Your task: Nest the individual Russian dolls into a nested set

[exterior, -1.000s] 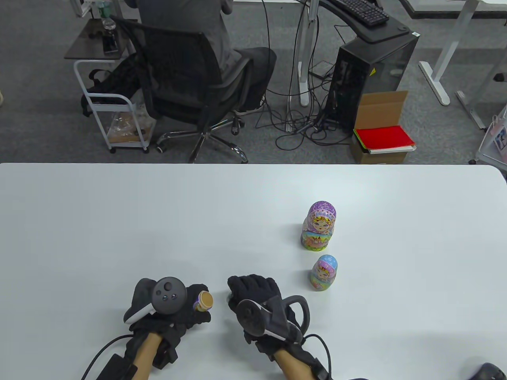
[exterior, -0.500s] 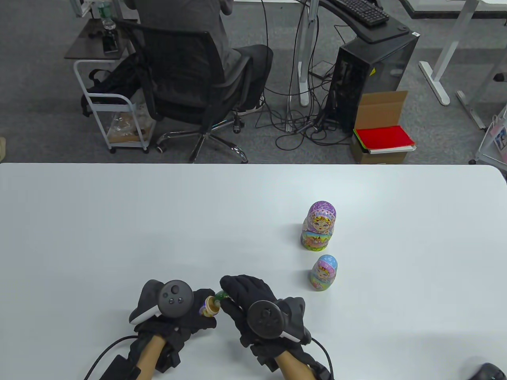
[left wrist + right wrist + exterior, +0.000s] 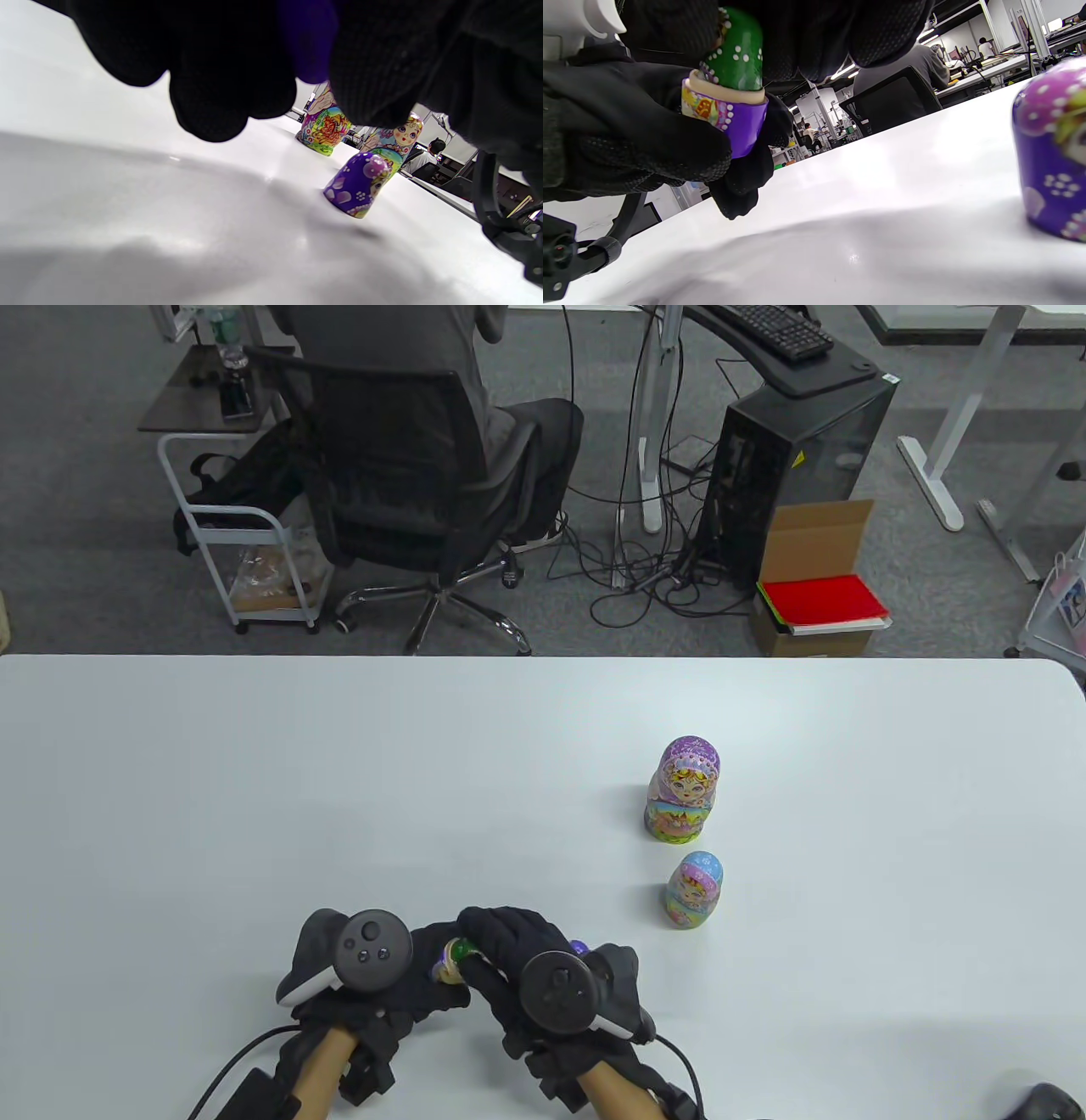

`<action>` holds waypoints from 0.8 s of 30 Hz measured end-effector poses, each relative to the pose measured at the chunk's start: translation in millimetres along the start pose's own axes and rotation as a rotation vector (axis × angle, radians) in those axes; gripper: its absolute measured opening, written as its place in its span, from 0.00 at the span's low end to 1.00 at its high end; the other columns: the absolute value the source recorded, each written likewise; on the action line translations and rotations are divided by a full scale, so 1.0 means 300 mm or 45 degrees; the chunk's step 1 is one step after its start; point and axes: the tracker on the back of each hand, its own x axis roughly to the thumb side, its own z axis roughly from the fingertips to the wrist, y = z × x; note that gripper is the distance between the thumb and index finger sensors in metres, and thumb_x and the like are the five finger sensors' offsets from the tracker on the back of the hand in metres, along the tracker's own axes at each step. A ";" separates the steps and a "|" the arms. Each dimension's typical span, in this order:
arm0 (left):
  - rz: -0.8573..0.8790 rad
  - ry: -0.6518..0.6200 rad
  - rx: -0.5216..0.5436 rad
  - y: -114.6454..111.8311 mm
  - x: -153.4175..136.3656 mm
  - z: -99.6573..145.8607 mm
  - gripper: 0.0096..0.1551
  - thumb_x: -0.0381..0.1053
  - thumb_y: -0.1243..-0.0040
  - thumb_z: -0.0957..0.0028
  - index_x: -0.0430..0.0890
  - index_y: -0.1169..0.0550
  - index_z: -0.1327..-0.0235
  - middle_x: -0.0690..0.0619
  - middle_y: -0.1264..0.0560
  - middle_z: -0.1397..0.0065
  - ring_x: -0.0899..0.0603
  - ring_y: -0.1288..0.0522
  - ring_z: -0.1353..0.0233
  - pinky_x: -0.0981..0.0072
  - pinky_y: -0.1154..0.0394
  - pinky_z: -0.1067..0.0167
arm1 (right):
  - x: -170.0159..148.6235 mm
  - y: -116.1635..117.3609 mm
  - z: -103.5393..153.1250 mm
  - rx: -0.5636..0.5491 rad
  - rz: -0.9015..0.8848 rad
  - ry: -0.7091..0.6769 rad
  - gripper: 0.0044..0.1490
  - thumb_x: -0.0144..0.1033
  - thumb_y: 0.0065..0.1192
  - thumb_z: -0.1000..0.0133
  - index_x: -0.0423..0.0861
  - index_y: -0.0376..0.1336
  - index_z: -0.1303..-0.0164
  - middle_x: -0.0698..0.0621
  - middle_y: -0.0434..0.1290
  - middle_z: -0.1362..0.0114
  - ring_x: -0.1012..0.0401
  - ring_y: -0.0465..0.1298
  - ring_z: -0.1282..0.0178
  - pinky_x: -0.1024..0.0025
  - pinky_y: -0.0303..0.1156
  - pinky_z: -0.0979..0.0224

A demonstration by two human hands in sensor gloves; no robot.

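My left hand grips the purple bottom half of a small doll, low over the table near its front edge. My right hand pinches a tiny green doll. In the right wrist view the green doll sits partly inside the open purple half. The matching purple top half stands on the table just right of my right hand. A blue doll and a larger purple doll stand closed to the right.
The white table ends at a far edge, with an office chair, a PC tower and a cardboard box on the floor beyond. A dark object lies at the front right corner.
My hands have come together. The right hand has carried the green doll leftward to the mouth of the purple bottom half, where it now sits partly inside.
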 end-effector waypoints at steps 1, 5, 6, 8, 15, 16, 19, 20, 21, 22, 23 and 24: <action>0.009 0.000 0.004 0.000 0.000 0.000 0.45 0.58 0.27 0.52 0.37 0.29 0.26 0.45 0.19 0.38 0.40 0.17 0.43 0.36 0.25 0.41 | -0.001 -0.001 0.001 -0.001 -0.003 0.003 0.35 0.54 0.54 0.32 0.56 0.48 0.18 0.56 0.61 0.17 0.53 0.65 0.15 0.47 0.64 0.16; 0.047 -0.020 0.070 0.007 0.002 0.005 0.47 0.57 0.28 0.51 0.36 0.32 0.23 0.45 0.20 0.37 0.40 0.17 0.42 0.37 0.25 0.41 | -0.017 -0.008 0.004 -0.011 -0.037 0.028 0.35 0.54 0.53 0.32 0.56 0.48 0.18 0.56 0.60 0.17 0.53 0.65 0.15 0.47 0.64 0.16; 0.050 -0.021 0.083 0.009 0.002 0.007 0.47 0.57 0.28 0.51 0.36 0.32 0.23 0.45 0.20 0.37 0.40 0.17 0.42 0.37 0.25 0.41 | -0.021 -0.010 0.004 -0.015 -0.053 0.034 0.35 0.54 0.53 0.32 0.56 0.48 0.18 0.56 0.60 0.17 0.53 0.65 0.15 0.47 0.64 0.16; 0.063 -0.033 0.097 0.008 0.003 0.008 0.47 0.56 0.29 0.50 0.36 0.33 0.22 0.45 0.20 0.36 0.40 0.17 0.41 0.36 0.25 0.40 | -0.025 -0.013 0.005 -0.019 -0.078 0.041 0.35 0.54 0.53 0.31 0.56 0.48 0.18 0.57 0.60 0.16 0.53 0.65 0.15 0.47 0.64 0.16; 0.037 -0.009 0.112 0.018 -0.017 0.010 0.46 0.57 0.28 0.51 0.37 0.30 0.24 0.45 0.19 0.38 0.40 0.17 0.42 0.36 0.25 0.41 | -0.051 -0.085 0.014 -0.079 -0.036 0.085 0.35 0.55 0.52 0.31 0.55 0.49 0.17 0.55 0.60 0.16 0.51 0.65 0.15 0.47 0.65 0.16; 0.037 0.005 0.114 0.020 -0.028 0.011 0.46 0.57 0.28 0.51 0.36 0.30 0.24 0.45 0.19 0.38 0.40 0.17 0.42 0.36 0.25 0.41 | -0.072 -0.100 0.014 -0.065 -0.002 0.133 0.35 0.55 0.53 0.31 0.55 0.49 0.17 0.55 0.61 0.17 0.51 0.66 0.16 0.47 0.66 0.17; 0.057 0.034 0.114 0.024 -0.055 0.013 0.46 0.57 0.28 0.51 0.36 0.30 0.24 0.45 0.19 0.38 0.40 0.17 0.43 0.36 0.25 0.42 | -0.129 -0.117 0.018 0.002 0.142 0.244 0.33 0.54 0.55 0.32 0.54 0.53 0.19 0.54 0.64 0.19 0.50 0.69 0.19 0.49 0.69 0.21; 0.063 0.041 0.114 0.026 -0.062 0.014 0.46 0.57 0.28 0.51 0.36 0.30 0.24 0.45 0.19 0.38 0.40 0.17 0.43 0.36 0.25 0.42 | -0.148 -0.119 0.018 0.050 0.201 0.299 0.34 0.54 0.55 0.32 0.53 0.53 0.19 0.53 0.64 0.19 0.50 0.69 0.19 0.49 0.70 0.21; 0.066 0.048 0.113 0.027 -0.067 0.014 0.46 0.57 0.28 0.51 0.36 0.30 0.24 0.45 0.19 0.38 0.39 0.17 0.43 0.36 0.25 0.42 | -0.161 -0.119 0.017 0.108 0.250 0.348 0.34 0.54 0.56 0.33 0.53 0.54 0.19 0.52 0.65 0.19 0.49 0.69 0.20 0.49 0.70 0.22; 0.066 0.051 0.111 0.027 -0.070 0.015 0.46 0.57 0.28 0.51 0.36 0.30 0.24 0.45 0.19 0.38 0.39 0.17 0.43 0.36 0.25 0.42 | -0.171 -0.117 0.015 0.176 0.295 0.381 0.35 0.55 0.56 0.33 0.53 0.54 0.19 0.53 0.65 0.19 0.49 0.70 0.20 0.50 0.71 0.23; 0.065 0.055 0.103 0.026 -0.072 0.014 0.46 0.57 0.28 0.51 0.36 0.30 0.24 0.45 0.19 0.38 0.39 0.17 0.43 0.36 0.25 0.42 | -0.181 -0.113 0.013 0.239 0.342 0.396 0.36 0.56 0.57 0.34 0.53 0.54 0.19 0.52 0.65 0.19 0.49 0.70 0.20 0.50 0.72 0.23; 0.062 0.056 0.097 0.025 -0.073 0.014 0.46 0.57 0.28 0.51 0.36 0.30 0.24 0.45 0.19 0.38 0.39 0.17 0.43 0.36 0.25 0.42 | -0.186 -0.108 0.012 0.261 0.362 0.406 0.36 0.56 0.58 0.34 0.52 0.54 0.19 0.52 0.65 0.19 0.49 0.70 0.20 0.50 0.72 0.24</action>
